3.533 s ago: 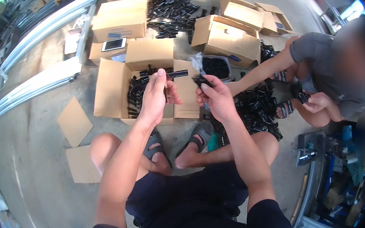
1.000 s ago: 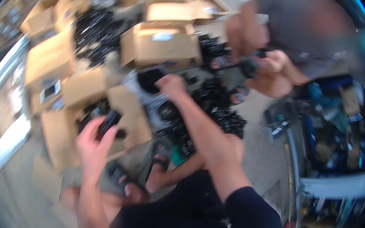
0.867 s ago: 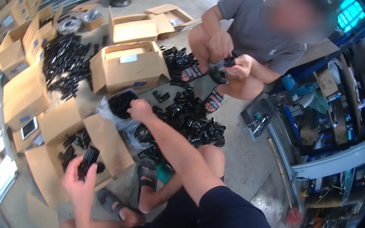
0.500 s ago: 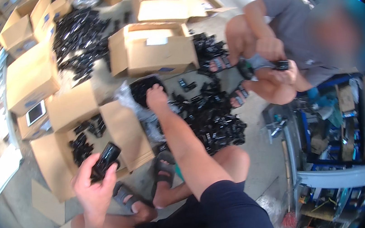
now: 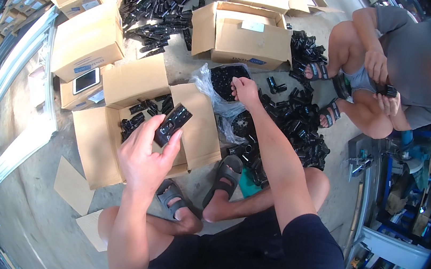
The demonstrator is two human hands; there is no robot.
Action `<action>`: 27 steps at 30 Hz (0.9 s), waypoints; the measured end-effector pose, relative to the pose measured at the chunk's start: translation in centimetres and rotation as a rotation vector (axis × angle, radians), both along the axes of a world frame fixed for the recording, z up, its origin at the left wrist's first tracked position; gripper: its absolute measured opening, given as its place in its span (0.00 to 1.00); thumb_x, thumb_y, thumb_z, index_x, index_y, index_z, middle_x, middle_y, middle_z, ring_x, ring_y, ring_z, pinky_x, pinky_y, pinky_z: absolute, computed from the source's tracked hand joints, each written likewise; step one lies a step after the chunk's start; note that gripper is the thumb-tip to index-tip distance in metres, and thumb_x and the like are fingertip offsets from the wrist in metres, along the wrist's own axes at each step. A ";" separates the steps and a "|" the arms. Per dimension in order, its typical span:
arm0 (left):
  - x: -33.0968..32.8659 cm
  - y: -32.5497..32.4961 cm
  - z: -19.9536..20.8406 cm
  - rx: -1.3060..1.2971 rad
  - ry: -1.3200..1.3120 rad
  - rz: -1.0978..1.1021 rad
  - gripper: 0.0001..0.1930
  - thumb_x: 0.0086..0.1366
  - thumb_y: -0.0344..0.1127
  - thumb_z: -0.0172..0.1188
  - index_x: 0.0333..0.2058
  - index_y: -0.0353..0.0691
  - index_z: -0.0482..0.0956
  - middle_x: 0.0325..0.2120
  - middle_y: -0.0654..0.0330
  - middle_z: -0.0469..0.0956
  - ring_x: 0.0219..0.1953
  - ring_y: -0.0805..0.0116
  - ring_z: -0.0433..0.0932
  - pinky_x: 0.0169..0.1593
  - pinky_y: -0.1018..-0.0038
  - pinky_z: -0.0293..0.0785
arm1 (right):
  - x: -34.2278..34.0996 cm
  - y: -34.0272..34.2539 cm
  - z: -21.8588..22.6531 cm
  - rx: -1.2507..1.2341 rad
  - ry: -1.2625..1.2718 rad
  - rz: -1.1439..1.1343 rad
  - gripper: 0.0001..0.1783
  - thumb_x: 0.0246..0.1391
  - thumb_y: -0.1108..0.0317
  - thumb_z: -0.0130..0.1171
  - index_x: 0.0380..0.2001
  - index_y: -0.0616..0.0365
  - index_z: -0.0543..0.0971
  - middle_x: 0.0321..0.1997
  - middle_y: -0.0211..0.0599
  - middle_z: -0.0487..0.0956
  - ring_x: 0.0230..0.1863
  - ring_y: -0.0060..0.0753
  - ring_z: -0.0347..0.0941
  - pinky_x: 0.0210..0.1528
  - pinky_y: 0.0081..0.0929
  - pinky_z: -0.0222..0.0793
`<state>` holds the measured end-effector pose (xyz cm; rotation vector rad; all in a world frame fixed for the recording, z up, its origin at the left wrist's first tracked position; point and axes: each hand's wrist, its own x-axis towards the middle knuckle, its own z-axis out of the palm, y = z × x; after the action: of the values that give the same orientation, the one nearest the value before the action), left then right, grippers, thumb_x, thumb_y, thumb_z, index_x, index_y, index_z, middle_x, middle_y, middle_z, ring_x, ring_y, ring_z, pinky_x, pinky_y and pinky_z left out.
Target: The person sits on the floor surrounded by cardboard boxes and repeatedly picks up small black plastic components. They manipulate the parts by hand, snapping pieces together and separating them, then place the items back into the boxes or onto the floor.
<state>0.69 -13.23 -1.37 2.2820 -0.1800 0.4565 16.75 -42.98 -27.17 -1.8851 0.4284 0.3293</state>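
Grey concrete floor (image 5: 28, 213) spreads under everything I see through the head camera, with long white rails (image 5: 23, 76) curving along the left side and dark heaps of glossy pieces across the middle. Half a second ago the right hand (image 5: 245, 92) had its fingertips down among the contents of the tub (image 5: 249, 72); now it has drawn to the tub's right edge, fingers curled together. Whether anything small sits between them I cannot tell. I read that as the right hand working at the tub while the other simply keeps its piece ready.

My left hand (image 5: 143, 159) has not let go: thumb and fingers grasp one black tubular piece (image 5: 173, 124), tilted, above the open carton (image 5: 203, 125), where more black pieces lie. Clear plastic (image 5: 206, 82) bunches beside the tub, and a large black heap (image 5: 302, 129) lies to its right. Across from me a co-worker's hands (image 5: 386, 105) hold a dark part (image 5: 387, 90).

As for writing — the carton behind the tub (image 5: 250, 45) carries dark lettering and a blue patch, plus a pale label (image 5: 253, 26); the carton at left (image 5: 90, 38) has similar blue printing. I leave the wording out.
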 end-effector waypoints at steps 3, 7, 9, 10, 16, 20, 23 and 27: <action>-0.2 -0.3 0.7 0.070 -0.038 -0.004 0.20 0.54 0.32 0.77 0.45 0.35 0.83 0.34 0.51 0.85 0.32 0.60 0.85 0.38 0.70 0.80 | -2.6 0.6 4.8 0.438 -0.032 -0.101 0.15 0.67 0.57 0.62 0.40 0.59 0.80 0.25 0.29 0.78 0.20 0.21 0.71 0.21 0.22 0.65; -0.9 -1.1 1.2 0.135 -0.179 -0.026 0.17 0.53 0.35 0.75 0.41 0.38 0.82 0.32 0.56 0.84 0.31 0.57 0.84 0.35 0.67 0.80 | -5.9 0.3 12.8 0.507 -0.082 -0.038 0.13 0.65 0.59 0.65 0.38 0.58 0.80 0.25 0.26 0.77 0.20 0.17 0.68 0.20 0.18 0.61; -1.5 -1.7 1.6 0.169 -0.220 -0.041 0.17 0.53 0.36 0.75 0.41 0.39 0.82 0.32 0.57 0.84 0.31 0.58 0.84 0.35 0.67 0.80 | -7.9 0.1 16.6 0.514 -0.123 -0.017 0.12 0.65 0.61 0.65 0.40 0.59 0.81 0.25 0.25 0.77 0.20 0.16 0.67 0.21 0.17 0.60; -2.0 -1.6 1.6 0.194 -0.238 -0.034 0.17 0.54 0.36 0.74 0.41 0.39 0.82 0.32 0.57 0.85 0.31 0.58 0.85 0.35 0.67 0.80 | -9.0 0.3 18.5 0.526 -0.155 0.017 0.11 0.65 0.62 0.65 0.40 0.59 0.81 0.25 0.25 0.77 0.21 0.16 0.67 0.21 0.16 0.60; -5.4 -3.3 2.5 0.199 -0.314 -0.025 0.17 0.52 0.36 0.75 0.39 0.39 0.82 0.31 0.58 0.84 0.31 0.57 0.84 0.35 0.67 0.79 | -16.4 1.1 29.1 0.558 -0.279 0.108 0.08 0.65 0.66 0.65 0.37 0.59 0.82 0.26 0.25 0.77 0.23 0.14 0.67 0.23 0.15 0.59; -7.0 -4.1 3.1 0.160 -0.419 -0.044 0.17 0.52 0.36 0.75 0.39 0.38 0.82 0.30 0.56 0.84 0.31 0.57 0.84 0.34 0.67 0.79 | -19.6 0.8 29.4 0.705 -0.198 0.097 0.06 0.63 0.69 0.65 0.38 0.61 0.82 0.30 0.27 0.80 0.27 0.18 0.71 0.29 0.17 0.67; -7.7 -3.7 3.6 0.159 -0.477 -0.038 0.17 0.52 0.36 0.75 0.39 0.38 0.82 0.30 0.56 0.84 0.31 0.57 0.84 0.34 0.67 0.79 | -21.6 1.0 28.7 0.772 -0.146 0.011 0.08 0.62 0.75 0.64 0.44 0.65 0.83 0.39 0.35 0.83 0.39 0.26 0.79 0.45 0.25 0.77; -8.3 -3.2 3.5 0.154 -0.520 -0.046 0.18 0.52 0.37 0.76 0.39 0.37 0.82 0.30 0.55 0.84 0.32 0.55 0.85 0.36 0.66 0.80 | -24.0 1.5 30.1 0.750 -0.254 0.003 0.09 0.63 0.79 0.60 0.45 0.69 0.82 0.44 0.40 0.84 0.41 0.29 0.81 0.47 0.28 0.81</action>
<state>-7.63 -16.40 2.14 2.2557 -0.5406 1.0367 -7.21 -41.48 2.93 -1.1707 0.0985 0.2065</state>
